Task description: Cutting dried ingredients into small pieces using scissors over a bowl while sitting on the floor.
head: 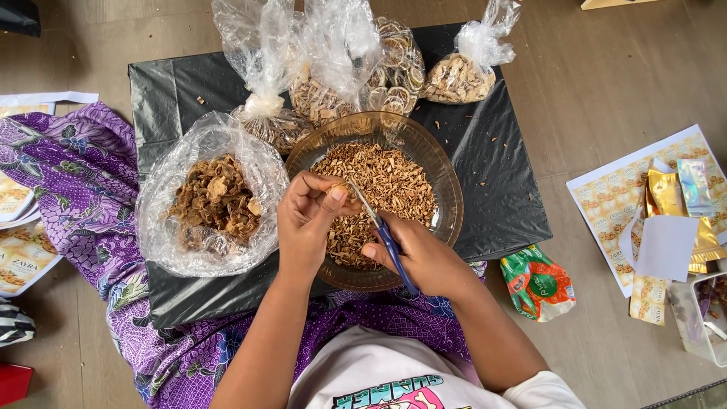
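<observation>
The left hand (pixel 307 220) is pinching a small dried piece (pixel 335 187) between thumb and fingers, holding it just above the bowl (pixel 451 198); the right hand (pixel 420 254) is gripping blue-handled scissors (pixel 376 227), their blades reaching up to that piece; both hands are hovering over the cut bits (pixel 390 182) filling the bowl; an open bag (pixel 212 197) of larger dried chunks is sitting just left of the left hand; 4 tied bags are lying behind the bowl on a black sheet (pixel 500 174).
</observation>
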